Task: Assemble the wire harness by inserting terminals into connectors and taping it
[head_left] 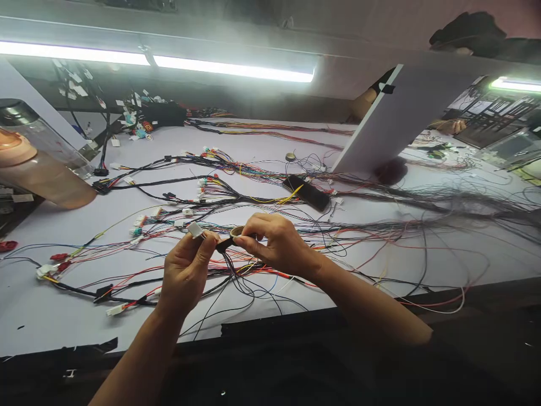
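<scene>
We cannot read the small white tags (78, 84) near the board's (262, 149) far left corner, and the bottle (40, 163) there runs off the picture's left edge. Our right hand (276, 245) hides most of the tape roll (236, 231) it pinches, and the wires (486, 208) toward the board's right edge blur together.

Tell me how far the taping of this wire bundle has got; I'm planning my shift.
Done: the harness farther back on the table already has black-wrapped stretches. In hand: the left hand pinches a white connector and its wires, while the right hand holds a tape roll against them. Left: many loose coloured wires on the right lie unwrapped.
</scene>
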Demonstrator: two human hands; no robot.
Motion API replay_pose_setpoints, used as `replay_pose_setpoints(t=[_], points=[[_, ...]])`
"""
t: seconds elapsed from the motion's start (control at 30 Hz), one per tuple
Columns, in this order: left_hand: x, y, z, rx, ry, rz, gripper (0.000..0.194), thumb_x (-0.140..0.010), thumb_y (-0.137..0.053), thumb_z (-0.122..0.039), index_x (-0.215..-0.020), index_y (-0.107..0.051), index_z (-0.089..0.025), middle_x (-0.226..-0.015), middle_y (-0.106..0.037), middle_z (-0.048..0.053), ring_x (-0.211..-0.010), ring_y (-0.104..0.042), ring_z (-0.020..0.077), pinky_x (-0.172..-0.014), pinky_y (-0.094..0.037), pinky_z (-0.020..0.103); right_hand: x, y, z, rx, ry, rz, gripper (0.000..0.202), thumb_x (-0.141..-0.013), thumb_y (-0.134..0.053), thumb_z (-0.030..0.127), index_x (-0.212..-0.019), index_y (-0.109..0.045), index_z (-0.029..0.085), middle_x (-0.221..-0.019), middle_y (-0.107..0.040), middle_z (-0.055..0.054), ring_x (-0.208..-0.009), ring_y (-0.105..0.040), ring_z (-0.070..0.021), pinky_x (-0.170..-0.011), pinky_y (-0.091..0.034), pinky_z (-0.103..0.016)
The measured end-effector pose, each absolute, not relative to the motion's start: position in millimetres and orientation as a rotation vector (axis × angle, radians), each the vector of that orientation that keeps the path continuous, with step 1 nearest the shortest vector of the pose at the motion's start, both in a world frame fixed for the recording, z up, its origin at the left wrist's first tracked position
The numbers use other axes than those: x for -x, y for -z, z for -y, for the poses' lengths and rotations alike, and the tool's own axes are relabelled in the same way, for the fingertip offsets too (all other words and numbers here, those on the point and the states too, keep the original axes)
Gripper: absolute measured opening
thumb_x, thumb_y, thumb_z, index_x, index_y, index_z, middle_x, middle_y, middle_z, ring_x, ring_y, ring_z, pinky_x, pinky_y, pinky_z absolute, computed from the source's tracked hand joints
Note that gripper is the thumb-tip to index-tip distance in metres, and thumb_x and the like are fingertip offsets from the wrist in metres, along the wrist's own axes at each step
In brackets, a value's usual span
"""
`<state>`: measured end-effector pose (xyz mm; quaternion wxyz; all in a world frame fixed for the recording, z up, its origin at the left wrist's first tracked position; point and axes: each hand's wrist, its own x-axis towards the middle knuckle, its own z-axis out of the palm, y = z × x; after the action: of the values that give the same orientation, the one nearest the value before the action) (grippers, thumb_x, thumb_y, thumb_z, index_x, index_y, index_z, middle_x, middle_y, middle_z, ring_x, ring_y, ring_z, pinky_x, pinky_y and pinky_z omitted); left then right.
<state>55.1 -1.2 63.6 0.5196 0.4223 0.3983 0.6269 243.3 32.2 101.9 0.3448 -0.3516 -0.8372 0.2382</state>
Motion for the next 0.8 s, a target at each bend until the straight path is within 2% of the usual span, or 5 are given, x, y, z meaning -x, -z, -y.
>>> replay_pose_setpoints(t=[0.2,0.37,0.57,0.7,0.8], points=[[-51,-65,2,-1.096,-1.484,-1.1,0.016,-0.073,-0.076,-0.035,-0.079,-0.071,-0.021,-0.079,-0.062,0.002,-0.079,-0.057,0.0154,-0.079,-0.049,0.029,-245,-96,-46,0.931,-1.014,2.153,0.026,-0.091,-0.059,0.035,-0.075,-0.063,0.015,-0.074,-0.061,0.0,-0.069,-0.051,-0.01,-0.065,-0.037,-0.024],[-55,-78,12,-1.128,-1.384,-1.254,0.024,-0.068,-0.079,-0.041,-0.076,-0.072,-0.021,-0.073,-0.064,0.002,-0.069,-0.057,0.0159,-0.07,-0.05,0.031,-241,-85,-64,0.828,-1.216,2.221,0.026,-0.087,-0.063,0.039,-0.078,-0.067,0.014,-0.081,-0.062,-0.001,-0.074,-0.053,-0.0107,-0.067,-0.039,-0.024],[-50,-89,8,-1.357,-1.367,-1.35,0.019,-0.069,-0.077,-0.039,-0.069,-0.071,-0.021,-0.079,-0.061,0.003,-0.078,-0.054,0.0168,-0.075,-0.046,0.029,-239,-74,-73,0.709,-1.334,2.203,0.029,-0.086,-0.064,0.04,-0.073,-0.066,0.014,-0.078,-0.057,0.0,-0.074,-0.052,-0.0105,-0.069,-0.041,-0.024],[-48,-95,0,-1.424,-1.285,-1.235,0.016,-0.071,-0.076,-0.037,-0.067,-0.072,-0.022,-0.078,-0.06,0.005,-0.081,-0.055,0.018,-0.075,-0.046,0.03,-231,-72,-78,0.618,-1.395,2.212,0.02,-0.087,-0.065,0.034,-0.08,-0.07,0.017,-0.081,-0.06,0.0,-0.082,-0.053,-0.0113,-0.075,-0.043,-0.024],[-47,-98,-4,-1.419,-1.209,-1.259,0.021,-0.07,-0.076,-0.041,-0.068,-0.073,-0.021,-0.079,-0.063,0.006,-0.079,-0.057,0.0189,-0.071,-0.048,0.031,-221,-67,-77,0.51,-1.585,2.179,0.016,-0.089,-0.061,0.029,-0.085,-0.071,0.016,-0.078,-0.061,0.002,-0.08,-0.055,-0.0103,-0.075,-0.045,-0.024]])
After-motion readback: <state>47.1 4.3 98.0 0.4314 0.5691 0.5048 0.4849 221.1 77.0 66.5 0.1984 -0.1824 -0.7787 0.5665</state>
